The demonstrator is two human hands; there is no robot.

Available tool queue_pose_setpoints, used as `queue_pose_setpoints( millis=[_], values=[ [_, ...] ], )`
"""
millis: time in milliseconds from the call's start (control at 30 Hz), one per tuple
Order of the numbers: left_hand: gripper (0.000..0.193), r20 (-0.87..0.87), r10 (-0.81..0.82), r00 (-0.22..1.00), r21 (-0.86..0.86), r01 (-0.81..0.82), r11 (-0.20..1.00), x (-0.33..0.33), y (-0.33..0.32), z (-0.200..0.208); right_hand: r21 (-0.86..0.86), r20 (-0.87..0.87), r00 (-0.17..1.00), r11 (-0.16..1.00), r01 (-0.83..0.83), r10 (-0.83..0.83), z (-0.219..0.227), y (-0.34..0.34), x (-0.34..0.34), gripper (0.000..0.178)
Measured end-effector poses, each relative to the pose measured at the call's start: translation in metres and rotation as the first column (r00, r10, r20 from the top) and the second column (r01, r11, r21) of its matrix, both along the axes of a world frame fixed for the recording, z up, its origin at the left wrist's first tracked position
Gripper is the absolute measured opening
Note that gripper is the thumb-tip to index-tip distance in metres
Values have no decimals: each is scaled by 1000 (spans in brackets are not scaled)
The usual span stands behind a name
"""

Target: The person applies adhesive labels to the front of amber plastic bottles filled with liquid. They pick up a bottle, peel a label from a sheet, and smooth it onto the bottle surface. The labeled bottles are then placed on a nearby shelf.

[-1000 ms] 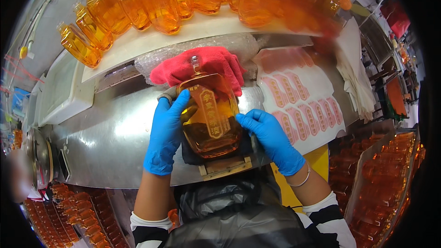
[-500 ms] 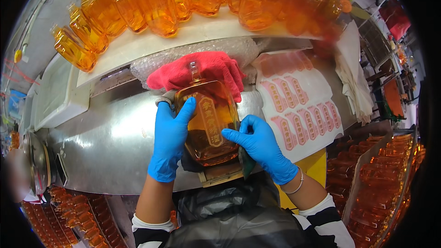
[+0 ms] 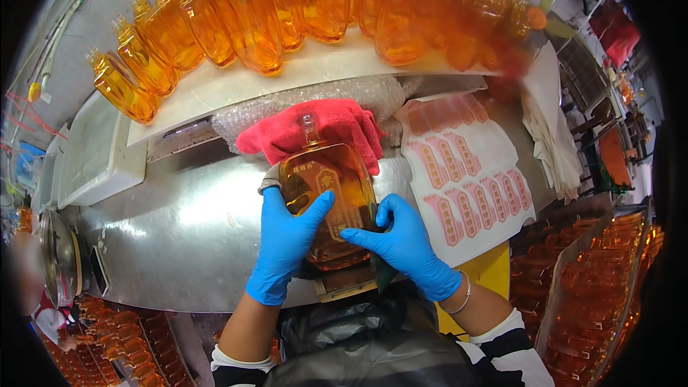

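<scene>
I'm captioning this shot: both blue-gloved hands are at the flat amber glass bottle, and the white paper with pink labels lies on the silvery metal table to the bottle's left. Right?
Not quite: the head view shows the white paper with pink labels to the right of the flat amber glass bottle, not its left. The rest of your caption stands.

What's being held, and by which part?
The amber bottle, by its left side in the left hand; the right hand has its thumb over the lower front; whether it grips is unclear.
</scene>
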State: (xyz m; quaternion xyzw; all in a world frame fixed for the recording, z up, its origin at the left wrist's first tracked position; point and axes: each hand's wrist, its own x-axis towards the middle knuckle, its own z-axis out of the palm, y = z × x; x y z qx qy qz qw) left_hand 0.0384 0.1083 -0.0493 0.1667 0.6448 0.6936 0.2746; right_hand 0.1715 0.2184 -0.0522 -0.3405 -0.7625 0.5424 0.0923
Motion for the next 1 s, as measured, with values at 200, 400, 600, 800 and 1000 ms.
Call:
queue_pose_setpoints(
  millis=[200, 400, 600, 800, 1000],
  values=[
    [86, -88, -97, 991, -52, 93, 994, 12, -19, -3, -767, -1, 907, 582, 270, -421, 14, 44, -4, 30],
    [103, 20, -167, 986, -61, 167, 984, 29, -31, -6, 181, -350, 843, 912, -367, 409, 46, 24, -32, 17],
    [96, -158, -133, 979, -77, 122, 990, 33, -37, -9, 742, -400, 749, 667, -74, 528, 46, 61, -121, 10],
    [54, -631, 10, 776, -57, -59, 997, -26, -40, 23, 917, -190, 572, 352, -186, 798, 4, 32, -11, 31],
    [23, -837, -445, 318, -505, -137, 852, -89, 34, 50, 297, -430, 834, 927, -230, 345, 13, 15, 41, 24]
  ],
)
